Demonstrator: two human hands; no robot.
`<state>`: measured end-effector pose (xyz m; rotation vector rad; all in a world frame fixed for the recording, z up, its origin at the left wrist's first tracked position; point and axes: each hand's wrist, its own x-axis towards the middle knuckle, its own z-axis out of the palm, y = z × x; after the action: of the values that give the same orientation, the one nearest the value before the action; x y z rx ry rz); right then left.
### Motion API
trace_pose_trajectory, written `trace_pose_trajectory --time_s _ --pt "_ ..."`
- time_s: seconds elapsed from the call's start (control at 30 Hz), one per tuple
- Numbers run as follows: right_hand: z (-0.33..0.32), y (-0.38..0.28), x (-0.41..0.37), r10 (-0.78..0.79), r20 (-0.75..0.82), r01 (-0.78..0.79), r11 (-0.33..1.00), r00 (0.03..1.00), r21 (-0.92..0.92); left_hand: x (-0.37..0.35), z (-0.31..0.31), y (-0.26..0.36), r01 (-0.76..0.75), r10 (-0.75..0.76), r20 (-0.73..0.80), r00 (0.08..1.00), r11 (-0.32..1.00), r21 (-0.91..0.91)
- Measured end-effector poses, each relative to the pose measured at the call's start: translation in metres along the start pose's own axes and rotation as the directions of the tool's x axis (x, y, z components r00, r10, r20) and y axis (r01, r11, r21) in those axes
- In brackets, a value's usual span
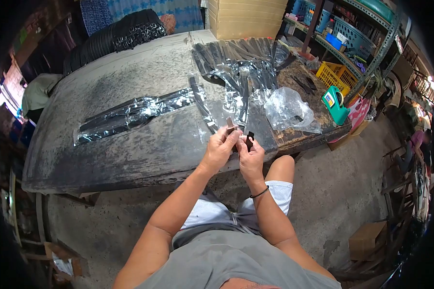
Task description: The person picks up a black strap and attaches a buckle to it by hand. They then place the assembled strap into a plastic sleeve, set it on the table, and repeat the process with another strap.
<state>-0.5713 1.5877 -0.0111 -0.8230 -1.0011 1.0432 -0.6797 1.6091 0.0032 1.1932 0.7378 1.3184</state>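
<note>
Near the front edge of the worktable, my left hand (219, 148) is closed, its thumb and fingers pinching a dark brown strap end (230, 123). Close beside it, my right hand (252, 155) is closed round a black strap piece (250, 138), which sticks up above the fingers. The fingertips nearly meet; whether the two pieces join is hidden. Just beyond my hands lie black straps in clear plastic sleeves (236, 94). More sleeved straps (142, 111) stretch out to the left. A crumpled clear plastic bag (290, 110) rests to the right.
A green tape dispenser (335, 105) stands at the table's (106, 161) right edge. A cardboard box (246, 19) and a bundle of black straps (111, 41) occupy the back. Right of the table are a yellow basket (336, 76), a metal shelf (340, 53) and another person (418, 139).
</note>
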Motion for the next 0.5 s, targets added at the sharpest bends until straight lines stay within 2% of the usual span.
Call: trace_pose_trajectory --time_s 0.07,0.13,0.2,0.27,0.4,0.47,0.5 --pt "-0.002 0.001 -0.003 0.004 0.015 -0.003 0.998 1.000 -0.070 0.005 -0.002 0.005 -0.004 0.005 -0.033 0.999 0.999 0.045" --pt "-0.001 0.002 -0.004 -0.026 -0.002 0.026 0.995 1.000 -0.101 0.012 -0.006 0.007 -0.099 0.092 -0.086 0.992 0.991 -0.087" --pt "-0.003 0.006 -0.003 -0.010 -0.021 0.008 0.995 1.000 -0.101 0.015 -0.009 0.004 -0.098 0.089 -0.064 0.994 0.984 -0.152" --pt "-0.002 0.007 -0.002 0.007 -0.039 -0.010 0.995 0.999 -0.100 0.013 -0.010 0.002 -0.002 0.004 0.010 1.000 0.990 -0.142" --pt "-0.007 0.013 0.001 -0.019 -0.016 0.018 0.997 1.000 -0.072 0.006 -0.001 -0.005 -0.016 0.015 -0.008 1.000 0.986 -0.166" --pt "-0.009 0.015 0.001 -0.008 0.009 0.009 0.998 1.000 -0.066 0.003 -0.001 -0.010 -0.018 0.021 0.035 0.999 0.995 -0.103" --pt "-0.008 0.016 0.001 -0.034 0.000 0.034 0.997 0.999 -0.068 0.000 -0.001 -0.011 0.039 -0.035 0.043 0.998 0.995 -0.094"
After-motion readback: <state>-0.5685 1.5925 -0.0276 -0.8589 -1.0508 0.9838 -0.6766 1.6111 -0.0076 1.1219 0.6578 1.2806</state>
